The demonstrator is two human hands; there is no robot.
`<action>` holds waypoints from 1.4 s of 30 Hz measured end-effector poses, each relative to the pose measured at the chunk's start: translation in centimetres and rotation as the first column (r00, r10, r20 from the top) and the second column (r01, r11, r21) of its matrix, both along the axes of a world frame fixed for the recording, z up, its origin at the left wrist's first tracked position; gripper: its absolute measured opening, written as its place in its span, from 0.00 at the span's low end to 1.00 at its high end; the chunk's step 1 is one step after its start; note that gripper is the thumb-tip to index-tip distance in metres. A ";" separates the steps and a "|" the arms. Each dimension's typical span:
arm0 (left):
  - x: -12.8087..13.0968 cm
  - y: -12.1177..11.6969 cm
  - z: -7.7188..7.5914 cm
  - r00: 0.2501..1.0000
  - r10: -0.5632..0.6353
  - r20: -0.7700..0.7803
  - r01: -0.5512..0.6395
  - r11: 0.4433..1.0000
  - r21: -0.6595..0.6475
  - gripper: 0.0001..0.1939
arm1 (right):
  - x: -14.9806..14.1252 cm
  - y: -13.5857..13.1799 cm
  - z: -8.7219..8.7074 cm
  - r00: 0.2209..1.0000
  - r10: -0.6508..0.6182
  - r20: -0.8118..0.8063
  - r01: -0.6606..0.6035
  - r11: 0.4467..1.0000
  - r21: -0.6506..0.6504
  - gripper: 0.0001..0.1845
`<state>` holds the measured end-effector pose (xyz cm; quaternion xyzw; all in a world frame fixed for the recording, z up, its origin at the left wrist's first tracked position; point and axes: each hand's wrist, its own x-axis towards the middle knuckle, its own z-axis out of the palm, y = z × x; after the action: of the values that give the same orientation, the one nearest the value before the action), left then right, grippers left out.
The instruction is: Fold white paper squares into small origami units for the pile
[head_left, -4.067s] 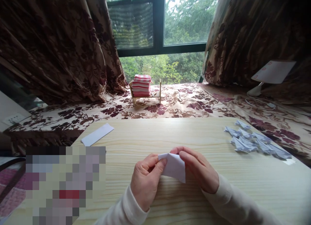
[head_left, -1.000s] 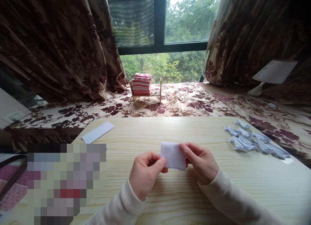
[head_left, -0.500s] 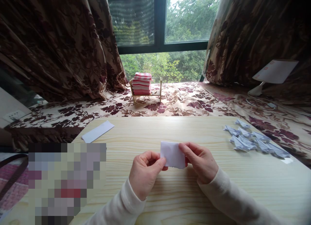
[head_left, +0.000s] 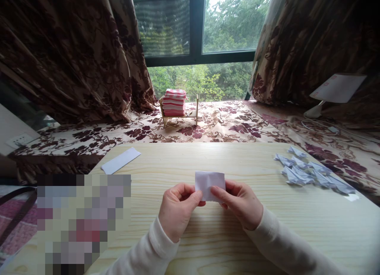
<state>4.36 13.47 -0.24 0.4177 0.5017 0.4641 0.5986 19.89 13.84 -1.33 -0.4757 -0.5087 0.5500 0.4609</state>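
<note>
A small white rectangle of folded paper (head_left: pixel 209 179) is held up over the wooden table, between my two hands. My left hand (head_left: pixel 179 207) pinches its lower left corner, thumb in front and fingers behind. On the other side my right hand (head_left: pixel 242 203) grips the paper too, its thumb pressed flat on the front face near the lower middle. The right fingers are partly hidden behind the sheet. Several folded white paper pieces (head_left: pixel 311 170) with pointed ends lie in a cluster at the table's right. A flat white paper strip (head_left: pixel 121 160) lies at the far left.
The pale wooden table (head_left: pixel 166 160) has its far edge against a ledge (head_left: pixel 225 126) covered in floral cloth. On the ledge stand a small rack with folded pink-striped cloths (head_left: pixel 174 103) and a white lamp (head_left: pixel 337 89). A pixelated patch covers the lower left.
Four seconds ago the paper was tilted with a slanted lower edge; now it appears as an upright rectangle. In the last half second my right thumb slid left and down across its face.
</note>
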 end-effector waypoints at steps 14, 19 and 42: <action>-0.3 0.3 0.2 0.993 0.064 0.100 -0.066 0.998 0.017 0.10 | -0.3 -0.4 -0.2 0.980 0.194 -0.033 -0.191 0.978 0.085 0.14; -0.6 0.4 0.2 0.990 0.023 0.142 -0.017 0.999 -0.044 0.12 | 0.1 -0.5 -0.3 0.979 0.204 0.009 -0.204 0.974 0.095 0.15; -1.2 0.4 1.7 0.919 -0.332 -0.214 0.366 0.920 0.144 0.19 | 0.9 -0.6 1.3 0.918 0.385 -0.098 -0.394 0.914 -0.100 0.18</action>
<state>3.20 13.83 1.47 0.5945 0.4282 0.3523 0.5822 20.76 13.23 0.01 -0.3698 -0.5421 0.6774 0.3324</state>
